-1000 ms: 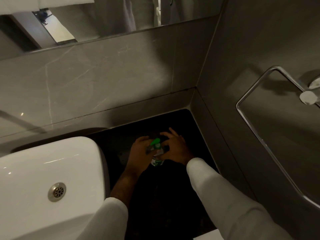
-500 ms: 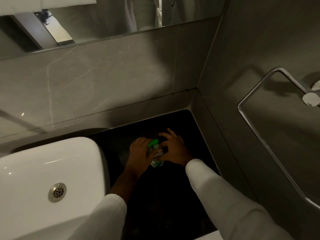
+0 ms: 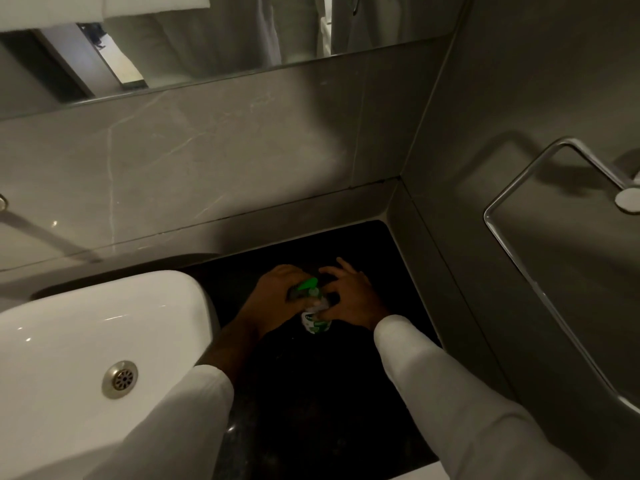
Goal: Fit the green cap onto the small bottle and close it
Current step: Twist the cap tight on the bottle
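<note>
A small clear bottle [image 3: 316, 322] with a green and white label stands on the black countertop [image 3: 311, 393] near the back corner. The green cap [image 3: 307, 284] sits at the bottle's top, tilted. My left hand [image 3: 277, 299] grips the cap from the left, fingers curled over it. My right hand [image 3: 349, 299] holds the bottle's upper body from the right, with two fingers spread out behind. The bottle's neck is hidden between the hands.
A white basin [image 3: 86, 358] with a metal drain [image 3: 120, 379] lies left of the hands. Grey tiled walls close the corner behind and to the right. A chrome towel rail [image 3: 519, 271] juts from the right wall. A mirror [image 3: 207, 36] runs above.
Both hands stay on the cap and bottle at the same spot. My left hand's fingers have shifted slightly around the cap; the bottle has not moved.
</note>
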The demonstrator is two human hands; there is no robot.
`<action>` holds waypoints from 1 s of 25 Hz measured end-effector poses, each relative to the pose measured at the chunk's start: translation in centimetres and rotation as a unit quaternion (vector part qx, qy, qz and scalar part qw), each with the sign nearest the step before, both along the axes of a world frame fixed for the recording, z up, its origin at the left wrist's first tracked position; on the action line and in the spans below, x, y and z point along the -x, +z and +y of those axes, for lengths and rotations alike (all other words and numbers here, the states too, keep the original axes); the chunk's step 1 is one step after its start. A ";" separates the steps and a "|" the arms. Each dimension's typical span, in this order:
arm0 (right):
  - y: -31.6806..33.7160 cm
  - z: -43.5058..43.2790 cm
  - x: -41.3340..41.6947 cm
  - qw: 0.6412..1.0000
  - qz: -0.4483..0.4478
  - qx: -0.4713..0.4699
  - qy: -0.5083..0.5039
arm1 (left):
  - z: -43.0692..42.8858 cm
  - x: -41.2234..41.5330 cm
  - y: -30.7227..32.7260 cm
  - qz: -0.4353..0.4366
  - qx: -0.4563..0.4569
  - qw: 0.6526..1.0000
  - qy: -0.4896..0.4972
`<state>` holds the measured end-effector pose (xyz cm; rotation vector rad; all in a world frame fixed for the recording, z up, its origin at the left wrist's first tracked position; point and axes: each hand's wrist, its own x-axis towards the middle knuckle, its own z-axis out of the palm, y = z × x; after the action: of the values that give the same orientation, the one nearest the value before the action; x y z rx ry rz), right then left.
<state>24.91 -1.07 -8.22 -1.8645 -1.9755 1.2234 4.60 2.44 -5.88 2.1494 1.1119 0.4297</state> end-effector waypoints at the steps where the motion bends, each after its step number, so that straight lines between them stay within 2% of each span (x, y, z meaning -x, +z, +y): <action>1: 0.0 0.0 0.0 1.000 0.001 0.000 -0.003 | 0.5 0.1 1.0 0.018 -0.027 0.999 -0.007; 3: 0.0 -0.1 0.0 1.000 0.003 0.003 -0.011 | 1.6 -0.3 3.0 0.083 -0.128 0.987 -0.043; 5: 0.1 -0.2 0.0 1.000 0.003 0.006 -0.018 | 2.1 -1.5 4.9 0.193 -0.163 0.964 -0.084; 7: 0.2 -0.3 -0.1 1.000 -0.002 0.005 -0.021 | 2.0 -2.7 5.8 0.264 -0.115 0.954 -0.084; 10: 0.5 -0.4 0.2 1.000 -0.007 0.014 -0.015 | 1.6 -4.5 6.4 0.295 0.007 0.955 -0.009; 12: 0.8 -0.3 0.5 1.000 -0.008 0.021 -0.009 | 1.4 -5.4 6.4 0.320 0.065 0.944 0.042; 14: 0.9 -0.3 0.6 1.000 -0.008 0.020 -0.010 | 1.7 -5.6 6.4 0.317 0.126 0.936 0.088; 17: 1.0 -0.5 0.5 1.000 -0.009 0.022 -0.010 | 2.3 -5.3 6.0 0.267 0.191 0.938 0.115; 23: 1.0 -1.1 0.2 1.000 -0.018 0.016 0.001 | 2.4 -4.3 4.7 0.233 0.205 0.947 0.078; 25: 0.7 -1.4 0.1 1.000 -0.020 0.009 0.004 | 2.2 -3.5 4.5 0.194 0.205 0.955 0.090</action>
<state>24.77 -2.44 -7.49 -1.9056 -2.0000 1.2190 8.09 4.63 -1.41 1.8073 1.4742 -0.1522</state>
